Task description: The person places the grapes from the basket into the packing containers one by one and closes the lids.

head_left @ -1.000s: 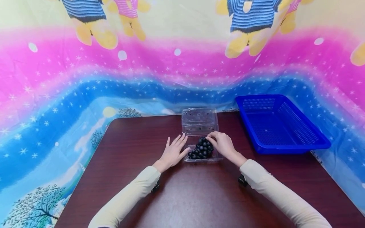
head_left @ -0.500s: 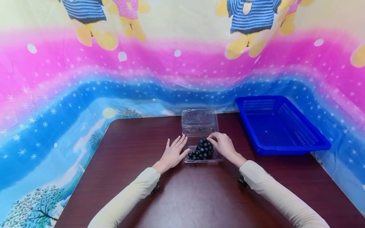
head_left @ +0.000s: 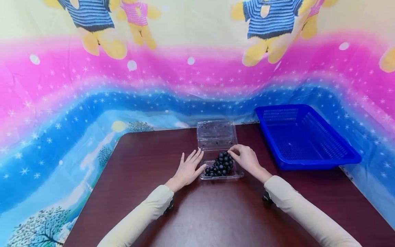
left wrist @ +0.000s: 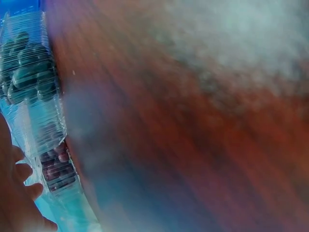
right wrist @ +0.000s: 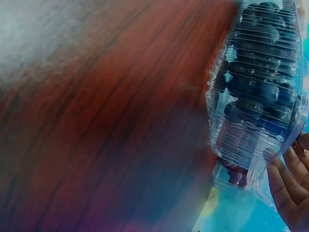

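A bunch of dark grapes lies in a clear plastic clamshell box, whose lid stands folded back behind it. My right hand is at the box's right side, thumb and forefinger pinching the upper end of the bunch. Resting by the box's left edge, my left hand has its fingers spread and its thumb near the grapes. The right wrist view shows the ribbed front of the box and the curved fingers beside it. In the left wrist view, fingers appear beside the box.
A blue plastic basket with slotted sides stands at the back right of the dark red wooden table. A printed cloth hangs behind and around the table.
My right hand and the upper end of the grape bunch have shifted slightly to the right. The left hand keeps its place by the box. The head view has tilted slightly.
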Action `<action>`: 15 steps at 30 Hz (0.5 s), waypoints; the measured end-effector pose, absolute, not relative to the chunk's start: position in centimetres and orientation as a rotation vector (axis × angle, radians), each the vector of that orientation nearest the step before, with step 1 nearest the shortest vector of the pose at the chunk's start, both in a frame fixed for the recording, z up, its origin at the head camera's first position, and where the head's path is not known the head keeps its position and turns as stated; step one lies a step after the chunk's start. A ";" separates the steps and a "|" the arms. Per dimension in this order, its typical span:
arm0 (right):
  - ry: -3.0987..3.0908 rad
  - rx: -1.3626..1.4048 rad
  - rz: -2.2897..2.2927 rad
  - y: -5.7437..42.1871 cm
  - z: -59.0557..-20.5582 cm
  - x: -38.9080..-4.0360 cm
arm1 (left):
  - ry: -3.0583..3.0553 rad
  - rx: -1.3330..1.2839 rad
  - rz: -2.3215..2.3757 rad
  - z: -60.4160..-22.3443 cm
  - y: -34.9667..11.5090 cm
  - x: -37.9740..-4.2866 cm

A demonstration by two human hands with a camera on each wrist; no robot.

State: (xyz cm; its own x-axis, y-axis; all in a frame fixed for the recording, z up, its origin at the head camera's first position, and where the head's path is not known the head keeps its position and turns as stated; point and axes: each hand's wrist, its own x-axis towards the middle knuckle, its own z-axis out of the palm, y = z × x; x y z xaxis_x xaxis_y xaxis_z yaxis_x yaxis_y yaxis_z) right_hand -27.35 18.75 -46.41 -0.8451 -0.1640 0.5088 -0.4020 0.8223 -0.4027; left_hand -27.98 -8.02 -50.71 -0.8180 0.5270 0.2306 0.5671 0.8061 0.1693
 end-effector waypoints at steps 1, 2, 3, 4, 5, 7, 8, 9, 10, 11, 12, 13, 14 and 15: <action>-2.542 0.419 0.703 18.8 -46.5 -27.3 | -2.823 -0.861 -0.339 -50.7 -8.0 -28.0; -2.539 0.420 0.704 18.8 -46.5 -27.3 | -2.829 -0.860 -0.335 -50.6 -8.0 -27.9; -2.537 0.419 0.706 18.9 -46.6 -27.3 | -2.835 -0.858 -0.333 -50.6 -8.0 -27.9; -2.537 0.416 0.707 18.9 -46.6 -27.3 | -2.841 -0.854 -0.329 -50.5 -8.0 -27.9; -2.537 0.416 0.706 19.0 -46.6 -27.3 | -2.842 -0.852 -0.328 -50.5 -8.0 -27.9; -2.540 0.414 0.697 19.0 -46.6 -27.3 | -2.839 -0.849 -0.322 -50.5 -8.0 -27.9; -2.542 0.412 0.693 19.0 -46.6 -27.2 | -2.839 -0.849 -0.323 -50.5 -8.0 -28.0; -2.542 0.410 0.692 19.1 -46.6 -27.2 | -2.835 -0.851 -0.326 -50.5 -8.0 -28.0; -2.541 0.408 0.688 19.1 -46.6 -27.2 | -2.830 -0.854 -0.329 -50.5 -8.0 -28.0; -2.537 0.408 0.686 19.1 -46.5 -27.2 | -2.825 -0.857 -0.332 -50.5 -8.0 -28.0; -2.536 0.408 0.683 19.1 -46.5 -27.2 | -2.822 -0.859 -0.332 -50.5 -8.0 -28.0; -2.534 0.409 0.682 19.1 -46.5 -27.2 | -2.820 -0.861 -0.330 -50.5 -8.0 -28.0; -2.532 0.411 0.681 19.1 -46.5 -27.2 | -2.818 -0.862 -0.328 -50.5 -8.0 -28.0; -2.529 0.415 0.679 19.1 -46.5 -27.2 | -2.816 -0.864 -0.326 -50.5 -8.0 -28.1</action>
State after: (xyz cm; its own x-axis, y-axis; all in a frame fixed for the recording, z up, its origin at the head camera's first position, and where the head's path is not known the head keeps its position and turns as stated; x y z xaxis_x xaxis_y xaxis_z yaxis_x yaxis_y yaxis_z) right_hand -27.18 19.14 -46.54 -0.8359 -0.1603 0.5250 -0.4018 0.8303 -0.3861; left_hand -28.06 -8.00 -50.52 -0.8156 0.5301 0.2319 0.5691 0.8073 0.1559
